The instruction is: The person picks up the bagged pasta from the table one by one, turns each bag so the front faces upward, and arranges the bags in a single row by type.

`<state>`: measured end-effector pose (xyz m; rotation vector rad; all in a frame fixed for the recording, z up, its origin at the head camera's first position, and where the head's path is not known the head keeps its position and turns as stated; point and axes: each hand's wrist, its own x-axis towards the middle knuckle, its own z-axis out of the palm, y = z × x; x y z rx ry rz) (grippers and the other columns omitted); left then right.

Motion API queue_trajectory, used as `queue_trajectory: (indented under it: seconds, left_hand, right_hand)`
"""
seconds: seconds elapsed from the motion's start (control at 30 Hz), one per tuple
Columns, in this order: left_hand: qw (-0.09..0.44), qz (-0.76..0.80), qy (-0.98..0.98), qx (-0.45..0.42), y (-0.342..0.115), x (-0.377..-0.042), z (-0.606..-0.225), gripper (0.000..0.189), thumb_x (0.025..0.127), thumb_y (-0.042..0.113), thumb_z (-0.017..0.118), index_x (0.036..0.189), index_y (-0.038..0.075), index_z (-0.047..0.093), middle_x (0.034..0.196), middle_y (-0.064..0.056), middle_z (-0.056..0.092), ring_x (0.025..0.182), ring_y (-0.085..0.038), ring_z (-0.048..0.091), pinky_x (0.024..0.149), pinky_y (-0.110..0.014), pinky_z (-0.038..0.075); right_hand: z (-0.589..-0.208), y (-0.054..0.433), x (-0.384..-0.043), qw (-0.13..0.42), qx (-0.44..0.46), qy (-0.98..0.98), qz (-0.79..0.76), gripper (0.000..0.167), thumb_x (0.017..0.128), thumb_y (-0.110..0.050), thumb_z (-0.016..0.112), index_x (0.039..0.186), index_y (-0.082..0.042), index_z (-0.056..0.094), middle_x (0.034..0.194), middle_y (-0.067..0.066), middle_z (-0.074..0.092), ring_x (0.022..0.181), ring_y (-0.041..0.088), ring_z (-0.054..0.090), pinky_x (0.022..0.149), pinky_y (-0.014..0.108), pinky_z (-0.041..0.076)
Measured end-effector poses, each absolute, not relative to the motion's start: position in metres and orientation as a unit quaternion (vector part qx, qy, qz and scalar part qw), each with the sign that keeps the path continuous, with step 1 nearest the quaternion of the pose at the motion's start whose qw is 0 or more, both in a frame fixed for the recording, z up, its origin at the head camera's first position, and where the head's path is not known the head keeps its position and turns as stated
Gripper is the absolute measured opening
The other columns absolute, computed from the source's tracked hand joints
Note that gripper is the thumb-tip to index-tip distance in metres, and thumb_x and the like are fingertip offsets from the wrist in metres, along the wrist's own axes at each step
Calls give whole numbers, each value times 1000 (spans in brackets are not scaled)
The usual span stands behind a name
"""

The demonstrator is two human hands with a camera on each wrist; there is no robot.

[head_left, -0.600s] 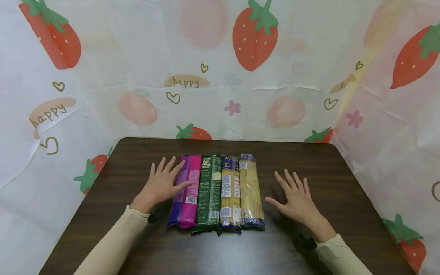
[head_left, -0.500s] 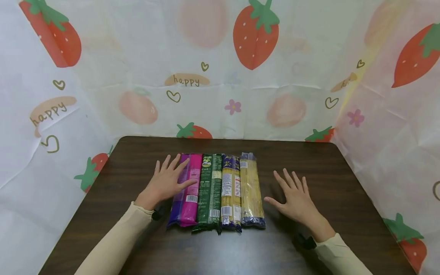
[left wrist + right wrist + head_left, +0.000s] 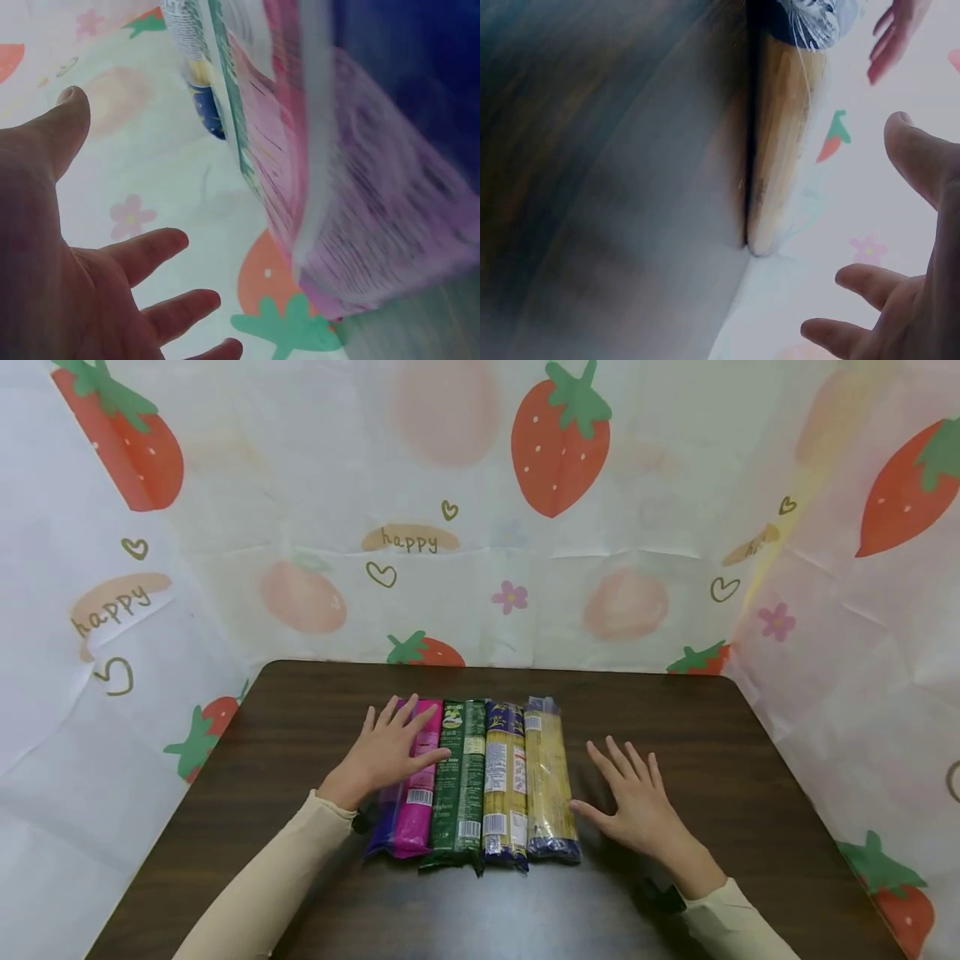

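Observation:
Side by side on the dark table lie a pink and purple packet [image 3: 417, 814], a green spaghetti packet [image 3: 458, 802], a blue-topped spaghetti packet [image 3: 505, 760] and a clear spaghetti packet [image 3: 550, 777]. My left hand [image 3: 382, 756], fingers spread, hovers above the pink and purple packet, its thumb reaching over the green one. The left wrist view shows a gap between that hand and the pink and purple packet [image 3: 390, 195]. To the right of the clear packet, my right hand [image 3: 637, 806] is spread with nothing in it. Its thumb tip is close to that packet's edge.
The brown wooden table [image 3: 675, 718] has rounded far corners. A white sheet [image 3: 465, 602] printed with strawberries and hearts hangs behind the table and along both sides. Dark bands sit at both wrists, by the cream sleeves [image 3: 277, 868].
My left hand has moved right, further over the pink and purple packet towards the green one. My right hand has shifted slightly left, nearer the clear packet. The packets have stayed in place.

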<state>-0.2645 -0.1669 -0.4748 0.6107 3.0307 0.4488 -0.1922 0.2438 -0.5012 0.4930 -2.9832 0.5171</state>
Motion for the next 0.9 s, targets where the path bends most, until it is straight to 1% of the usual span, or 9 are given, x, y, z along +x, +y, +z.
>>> queue_trajectory:
  seconds: [0.23, 0.4, 0.53, 0.7, 0.9]
  left_hand:
    - [8, 132, 967, 215, -148, -271, -473, 91, 101, 73, 56, 171, 20, 34, 177, -18, 21, 163, -47, 11, 126, -74, 7]
    - [27, 117, 967, 227, -136, -273, -473, 91, 101, 74, 54, 172, 21, 32, 178, -18, 20, 163, -46, 14, 127, -72, 8]
    - [35, 116, 964, 236, -126, -275, -472, 89, 102, 74, 53, 172, 22, 31, 178, -16, 19, 164, -44, 11, 128, -70, 8]
    - [43, 118, 960, 251, -112, -280, -470, 87, 104, 72, 53, 172, 22, 31, 179, -15, 18, 165, -42, 10, 129, -69, 7]
    - [62, 114, 957, 260, -100, -285, -475, 86, 105, 69, 54, 172, 23, 29, 179, -15, 17, 165, -42, 8, 129, -68, 6]
  right_hand:
    - [-501, 240, -191, 44, 172, -969, 175, 98, 95, -65, 73, 171, -17, 33, 176, 20, 22, 161, 50, 16, 125, 75, 4]
    - [-502, 235, -188, 42, 184, -966, 178, 98, 95, -64, 74, 171, -16, 34, 176, 19, 24, 160, 50, 19, 125, 76, 6]
    - [-504, 232, -184, 39, 189, -964, 184, 98, 94, -64, 75, 171, -17, 33, 176, 19, 24, 160, 50, 19, 125, 76, 6]
    - [-505, 229, -183, 37, 195, -961, 191, 99, 95, -64, 74, 171, -18, 32, 177, 18, 23, 161, 48, 18, 125, 76, 5]
    - [-505, 224, -183, 29, 208, -959, 188, 99, 95, -65, 73, 170, -15, 34, 176, 19, 25, 161, 48, 19, 125, 76, 6]
